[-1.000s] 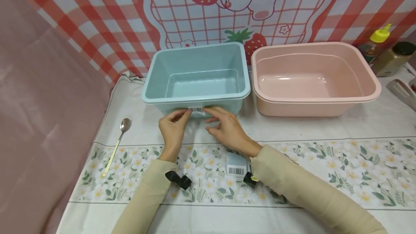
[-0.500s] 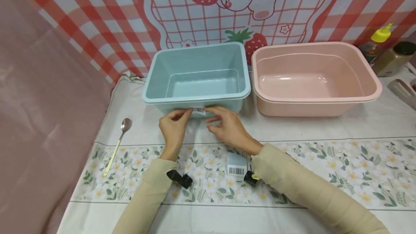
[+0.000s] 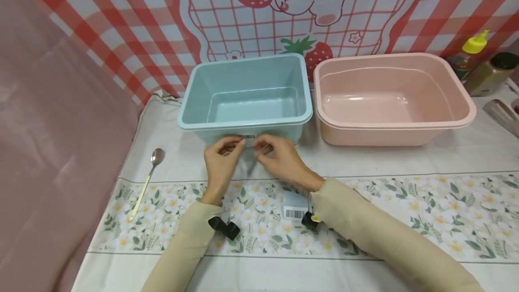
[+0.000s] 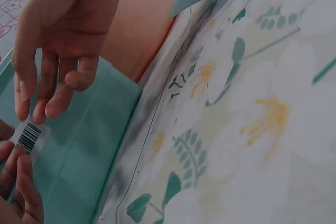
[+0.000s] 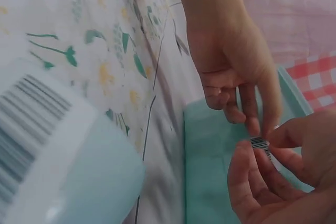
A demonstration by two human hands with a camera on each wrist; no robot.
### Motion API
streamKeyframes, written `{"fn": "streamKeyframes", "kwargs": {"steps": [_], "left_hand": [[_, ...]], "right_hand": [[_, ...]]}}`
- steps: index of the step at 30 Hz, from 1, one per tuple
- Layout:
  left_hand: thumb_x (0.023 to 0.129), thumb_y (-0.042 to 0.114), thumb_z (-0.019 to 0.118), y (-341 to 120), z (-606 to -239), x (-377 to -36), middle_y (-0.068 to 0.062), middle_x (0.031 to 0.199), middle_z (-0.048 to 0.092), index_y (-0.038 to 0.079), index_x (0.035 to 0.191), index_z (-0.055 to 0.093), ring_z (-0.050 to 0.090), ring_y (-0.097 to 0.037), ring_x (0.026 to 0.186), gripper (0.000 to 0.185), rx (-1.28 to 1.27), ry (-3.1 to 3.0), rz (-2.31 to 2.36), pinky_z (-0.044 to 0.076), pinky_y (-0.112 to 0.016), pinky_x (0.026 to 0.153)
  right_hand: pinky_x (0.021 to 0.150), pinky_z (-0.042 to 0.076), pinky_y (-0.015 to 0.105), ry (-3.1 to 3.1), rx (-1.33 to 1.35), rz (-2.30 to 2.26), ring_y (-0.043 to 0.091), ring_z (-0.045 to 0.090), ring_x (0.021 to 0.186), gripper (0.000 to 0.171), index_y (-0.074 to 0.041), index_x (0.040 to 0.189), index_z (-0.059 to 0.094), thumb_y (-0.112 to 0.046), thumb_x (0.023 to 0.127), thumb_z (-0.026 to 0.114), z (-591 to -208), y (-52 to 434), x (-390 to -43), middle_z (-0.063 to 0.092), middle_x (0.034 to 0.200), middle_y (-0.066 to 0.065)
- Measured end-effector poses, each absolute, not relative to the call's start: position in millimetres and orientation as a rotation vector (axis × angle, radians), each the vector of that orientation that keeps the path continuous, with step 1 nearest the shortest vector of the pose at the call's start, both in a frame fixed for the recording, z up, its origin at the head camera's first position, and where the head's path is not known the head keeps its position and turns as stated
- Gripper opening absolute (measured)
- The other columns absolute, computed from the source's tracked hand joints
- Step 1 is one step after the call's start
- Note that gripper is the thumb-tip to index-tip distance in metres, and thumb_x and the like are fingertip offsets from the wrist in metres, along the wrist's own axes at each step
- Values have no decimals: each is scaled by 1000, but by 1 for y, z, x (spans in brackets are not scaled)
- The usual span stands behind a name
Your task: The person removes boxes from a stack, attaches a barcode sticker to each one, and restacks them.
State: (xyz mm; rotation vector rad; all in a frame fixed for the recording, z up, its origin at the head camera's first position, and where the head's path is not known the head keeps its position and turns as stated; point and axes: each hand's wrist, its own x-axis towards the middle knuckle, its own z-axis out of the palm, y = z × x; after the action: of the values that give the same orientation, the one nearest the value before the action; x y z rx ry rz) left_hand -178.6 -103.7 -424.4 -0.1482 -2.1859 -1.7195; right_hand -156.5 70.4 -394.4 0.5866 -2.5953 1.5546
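Note:
A teal plastic bin [image 3: 243, 123] stands empty on the white cloth, with a small barcode sticker [image 3: 246, 137] on its near wall. My left hand [image 3: 234, 144] pinches the sticker's left end, and my right hand [image 3: 262, 145] pinches its right end. The two hands almost touch. In the left wrist view the sticker [image 4: 29, 137] lies on the teal wall [image 4: 84, 145], between my left fingers [image 4: 21, 192] and my right fingertips [image 4: 31, 108]. In the right wrist view the sticker [image 5: 259, 143] shows only as a sliver between the fingers of both hands.
A pink basin [image 3: 395, 123] stands right of the bin. A metal spoon [image 3: 147, 179] lies at the left. A small light-blue item with a barcode label [image 3: 295, 206] lies under my right wrist. Two bottles [image 3: 486, 71] and a metal utensil [image 3: 503, 114] are at the far right.
Both hands have drawn closer together over the sticker; the left hand moved right. Less of the white sticker shows between the fingers than before.

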Motion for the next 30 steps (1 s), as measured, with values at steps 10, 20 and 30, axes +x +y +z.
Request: {"fn": "streamKeyframes", "kwargs": {"steps": [10, 20, 30], "left_hand": [[88, 1, 65, -98, -400, -162, -24, 94, 70, -7, 104, 70, 62, -11, 74, 18, -190, -2390, -1719, 52, -20, 68], [90, 1, 61, -95, -390, -160, -26, 91, 68, -6, 107, 68, 65, -33, 76, 19, -247, -2411, -1754, 51, -20, 65], [93, 7, 62, -95, -416, -161, -20, 82, 71, 7, 109, 69, 66, -30, 68, 18, -315, -2499, -1797, 48, -20, 53]], "right_hand": [[62, 54, 25, -2805, 579, 1684, 16, 70, 75, 43, -3, 134, 51, -9, 92, 54, -400, 65, -166, 70, 101, 11], [62, 54, 26, -2813, 595, 1619, 12, 68, 72, 44, -6, 133, 53, -7, 89, 57, -393, 73, -168, 70, 95, 8], [72, 55, 29, -2857, 637, 1477, 18, 67, 84, 39, -5, 128, 56, -8, 90, 59, -389, 88, -155, 69, 100, 9]]}}
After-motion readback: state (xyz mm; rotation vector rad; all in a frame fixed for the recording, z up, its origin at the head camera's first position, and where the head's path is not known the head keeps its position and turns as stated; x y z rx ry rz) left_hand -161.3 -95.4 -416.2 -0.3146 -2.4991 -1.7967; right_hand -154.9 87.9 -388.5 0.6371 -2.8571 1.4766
